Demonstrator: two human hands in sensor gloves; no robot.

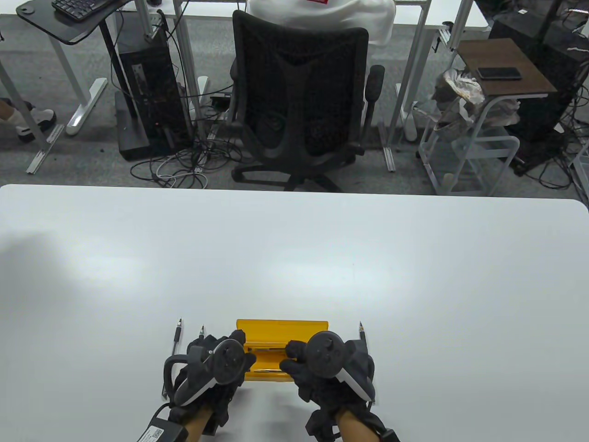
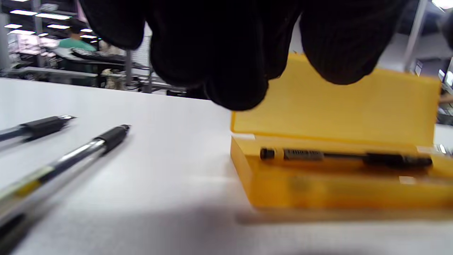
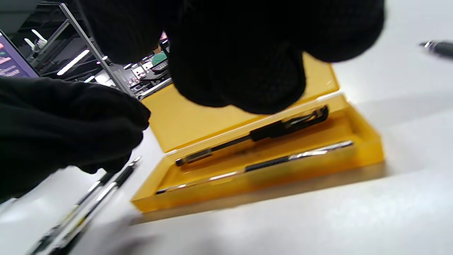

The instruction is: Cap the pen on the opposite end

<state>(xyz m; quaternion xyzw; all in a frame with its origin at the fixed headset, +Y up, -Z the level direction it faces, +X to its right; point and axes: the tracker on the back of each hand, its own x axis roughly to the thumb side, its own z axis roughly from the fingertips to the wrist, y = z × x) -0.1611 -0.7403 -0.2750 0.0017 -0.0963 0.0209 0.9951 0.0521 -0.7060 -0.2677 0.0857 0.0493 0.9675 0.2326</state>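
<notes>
An open yellow pen case (image 1: 281, 328) lies on the white table near the front edge, its lid standing up at the back. In the right wrist view the case (image 3: 368, 152) holds two pens: a black one with a clip (image 3: 279, 128) and a slimmer one (image 3: 269, 162) in front of it. The left wrist view shows one of them (image 2: 347, 157). My left hand (image 1: 248, 360) is at the case's left end and holds nothing. My right hand (image 1: 289, 357) hovers over the case's right half, fingers (image 3: 247, 88) above the pens and apart from them.
Two loose pens (image 1: 177, 335) (image 1: 201, 332) lie on the table left of the case, also in the left wrist view (image 2: 88, 147). A third pen (image 1: 362, 332) lies right of it. An office chair (image 1: 303, 106) stands beyond the table's far edge.
</notes>
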